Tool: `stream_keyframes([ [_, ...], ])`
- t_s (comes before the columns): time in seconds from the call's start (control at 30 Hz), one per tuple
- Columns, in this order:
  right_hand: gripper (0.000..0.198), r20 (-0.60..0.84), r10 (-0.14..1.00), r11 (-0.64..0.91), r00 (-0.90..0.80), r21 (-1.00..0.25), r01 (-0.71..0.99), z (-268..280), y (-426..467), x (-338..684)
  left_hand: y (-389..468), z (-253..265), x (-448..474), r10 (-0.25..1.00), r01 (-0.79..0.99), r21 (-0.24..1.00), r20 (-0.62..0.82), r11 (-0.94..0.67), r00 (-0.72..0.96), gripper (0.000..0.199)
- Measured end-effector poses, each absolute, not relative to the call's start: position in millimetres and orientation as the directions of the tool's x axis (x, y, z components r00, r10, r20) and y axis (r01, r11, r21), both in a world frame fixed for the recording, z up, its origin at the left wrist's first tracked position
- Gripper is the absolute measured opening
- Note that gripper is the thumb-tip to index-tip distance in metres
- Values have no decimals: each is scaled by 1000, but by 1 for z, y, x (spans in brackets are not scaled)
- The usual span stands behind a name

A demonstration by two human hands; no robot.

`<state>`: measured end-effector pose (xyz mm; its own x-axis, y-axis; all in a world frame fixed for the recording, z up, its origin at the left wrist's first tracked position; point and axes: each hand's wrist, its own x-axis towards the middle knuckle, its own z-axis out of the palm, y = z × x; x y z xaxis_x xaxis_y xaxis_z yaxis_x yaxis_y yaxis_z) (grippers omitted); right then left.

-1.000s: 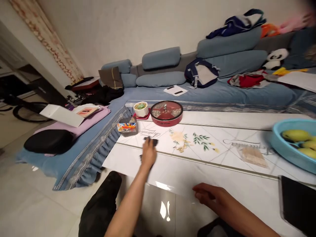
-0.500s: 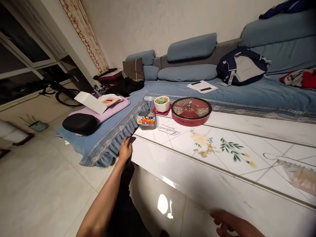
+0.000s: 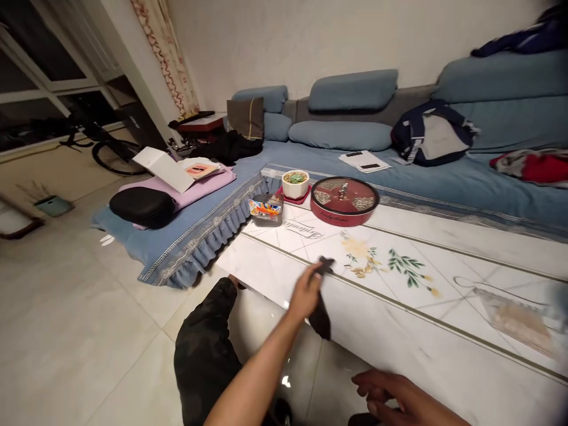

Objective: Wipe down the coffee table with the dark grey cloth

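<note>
My left hand (image 3: 305, 294) is closed around a limp black cloth (image 3: 321, 319), its kind not clear, over the near edge of the white table (image 3: 275, 264). One end of the cloth sticks up above the fingers and the rest hangs below them. Low in the view, my right hand (image 3: 390, 393) is held in front of the table with fingers loosely bent and apart, nothing in them. A small heap of yellowish-brown bits (image 3: 364, 270) lies on the printed mat beyond my left hand.
A round red lidded snack box (image 3: 344, 214), a potted succulent (image 3: 295, 184) and a dark clear container (image 3: 266, 213) with a colourful packet stand at the table's far left. A clear bag (image 3: 517, 319) lies at right. A blue sofa (image 3: 306, 160) runs behind.
My left hand has moved right along the table with the black cloth, away from the left corner. My right hand has shifted slightly left and up. The view has turned a little.
</note>
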<state>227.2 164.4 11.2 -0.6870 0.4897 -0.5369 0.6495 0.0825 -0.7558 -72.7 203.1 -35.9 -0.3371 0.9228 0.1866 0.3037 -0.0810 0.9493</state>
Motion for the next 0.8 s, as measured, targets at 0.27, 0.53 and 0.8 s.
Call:
stream_keyframes([
  [0.27,45,-478,521,107,-707,-785,610,19,162,252,205,-2,-254,808,663,691,197,287,-555,69],
  [0.53,54,-531,507,213,-679,-686,696,20,151,258,250,-72,-120,903,770,624,245,132,-353,68],
  [0.8,58,-505,523,349,-687,-609,712,30,142,242,362,-41,-26,885,472,881,203,21,-419,50],
])
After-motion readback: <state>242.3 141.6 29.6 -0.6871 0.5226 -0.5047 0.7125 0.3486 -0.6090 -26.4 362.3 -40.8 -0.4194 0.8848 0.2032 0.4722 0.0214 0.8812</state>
